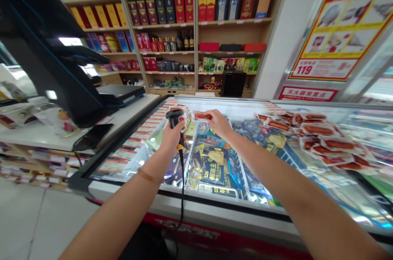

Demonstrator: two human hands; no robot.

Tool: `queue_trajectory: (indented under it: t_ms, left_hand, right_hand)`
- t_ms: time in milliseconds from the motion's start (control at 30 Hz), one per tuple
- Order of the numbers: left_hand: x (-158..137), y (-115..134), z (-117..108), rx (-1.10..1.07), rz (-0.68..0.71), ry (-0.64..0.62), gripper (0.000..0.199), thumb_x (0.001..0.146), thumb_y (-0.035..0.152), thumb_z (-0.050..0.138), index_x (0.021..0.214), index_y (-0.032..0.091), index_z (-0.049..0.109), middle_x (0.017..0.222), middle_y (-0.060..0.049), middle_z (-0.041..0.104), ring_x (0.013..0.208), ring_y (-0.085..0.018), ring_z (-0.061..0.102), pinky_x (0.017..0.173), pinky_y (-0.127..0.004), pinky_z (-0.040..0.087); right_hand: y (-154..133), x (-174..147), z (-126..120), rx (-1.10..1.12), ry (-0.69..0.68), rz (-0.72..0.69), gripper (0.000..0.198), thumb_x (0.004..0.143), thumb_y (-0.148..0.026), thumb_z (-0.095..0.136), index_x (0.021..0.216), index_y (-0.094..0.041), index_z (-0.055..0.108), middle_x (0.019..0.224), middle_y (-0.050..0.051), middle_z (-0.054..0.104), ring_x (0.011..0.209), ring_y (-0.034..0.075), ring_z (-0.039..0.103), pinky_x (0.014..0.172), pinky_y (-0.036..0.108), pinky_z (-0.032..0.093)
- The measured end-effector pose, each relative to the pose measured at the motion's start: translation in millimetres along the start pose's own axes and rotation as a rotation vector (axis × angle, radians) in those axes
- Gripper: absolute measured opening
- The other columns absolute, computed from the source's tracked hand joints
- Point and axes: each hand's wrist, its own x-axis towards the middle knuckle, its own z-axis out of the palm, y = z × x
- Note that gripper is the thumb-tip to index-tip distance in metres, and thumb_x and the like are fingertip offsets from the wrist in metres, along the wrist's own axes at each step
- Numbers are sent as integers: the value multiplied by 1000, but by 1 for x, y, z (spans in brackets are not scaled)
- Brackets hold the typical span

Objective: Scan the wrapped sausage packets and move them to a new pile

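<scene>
Sausage pack (pixel 202 116) is over the freezer (pixel 227 214), one end pinched in your right hand (pixel 218 124); your left hand (pixel 172 134) grips the scanner (pixel 175 116). That end-only pinch could slip; the dangling cord (pixel 183 186) could snag.

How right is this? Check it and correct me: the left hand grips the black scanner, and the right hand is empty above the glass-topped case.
One thing is wrong: the right hand is not empty. The head view shows it holding a sausage pack above the glass-topped case. The left hand does grip the black scanner.
</scene>
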Motion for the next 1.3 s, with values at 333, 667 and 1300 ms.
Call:
queue_trajectory:
  t_ms: [333, 667, 1300]
  left_hand:
    - [21, 21, -101, 12, 41, 255, 29, 63, 29, 74, 79, 17, 52, 62, 4, 56, 40, -7, 47, 38, -21, 38]
    - [4, 3, -39, -32, -67, 37, 23, 69, 26, 72, 79, 17, 52, 61, 4, 55, 39, -7, 47, 37, -21, 38]
    - [-54, -84, 115, 155, -117, -554, 32, 73, 38, 75, 86, 19, 53, 62, 4, 58, 35, -7, 46, 37, -22, 34]
  right_hand:
    - [-52, 59, 113, -37, -130, 25, 41, 79, -2, 50, 113, -22, 65, 117, 7, 62, 114, 22, 56, 103, 40, 42]
    - [-14, 15, 67, -217, -62, 70, 31, 84, -19, 60, 115, -21, 66, 121, 11, 59, 116, 26, 53, 100, 43, 42]
    - [129, -103, -131, -829, -53, 778, 35, 91, -26, 45, 117, -8, 60, 120, 23, 59, 118, 34, 51, 98, 46, 36]
